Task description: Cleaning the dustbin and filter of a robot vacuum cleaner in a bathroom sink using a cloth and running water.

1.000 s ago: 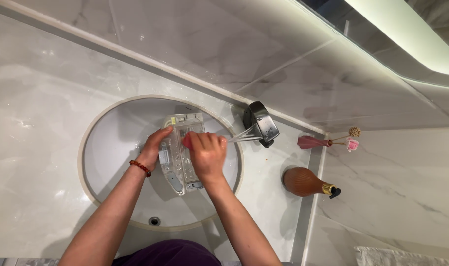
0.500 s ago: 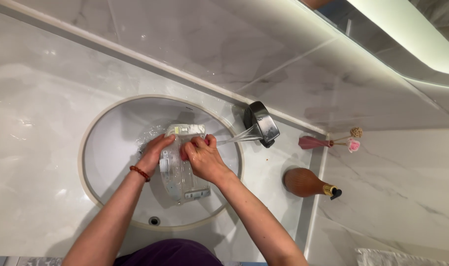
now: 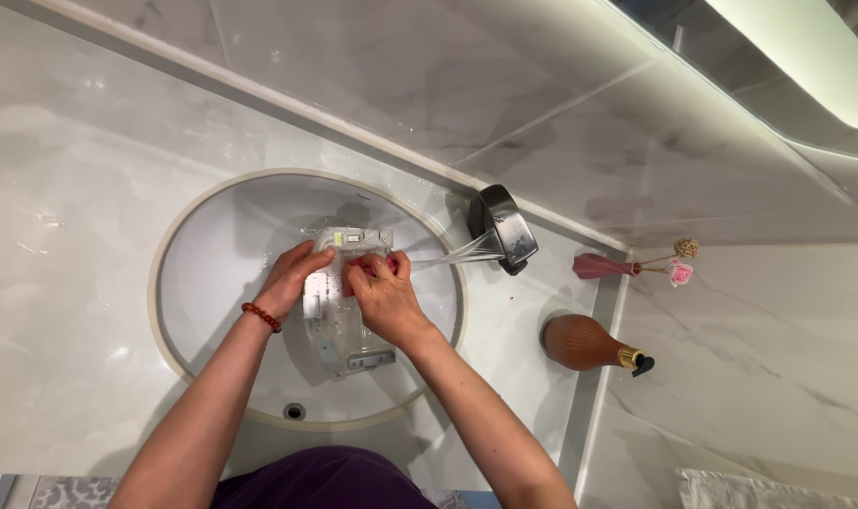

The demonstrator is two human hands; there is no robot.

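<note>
A clear plastic tray-like part (image 3: 339,325) with grey fittings is held over the white oval sink (image 3: 203,254). My left hand (image 3: 292,278), with a red bead bracelet on the wrist, grips its left edge. My right hand (image 3: 380,300) presses a small pink sponge or cloth (image 3: 361,270) against the part's upper end. Water streams from the dark faucet (image 3: 502,229) onto my right hand and the part.
A brown round bottle with a gold and black pump (image 3: 589,344) stands on the marble counter at the right. A small pink vase with a pink flower (image 3: 627,269) sits behind it. The sink's overflow hole (image 3: 295,411) is near me. A folded white towel (image 3: 759,490) lies bottom right.
My right hand slid up along the clear part toward its upper end under the water. The part shifted and tilted slightly; my left hand kept its grip.
</note>
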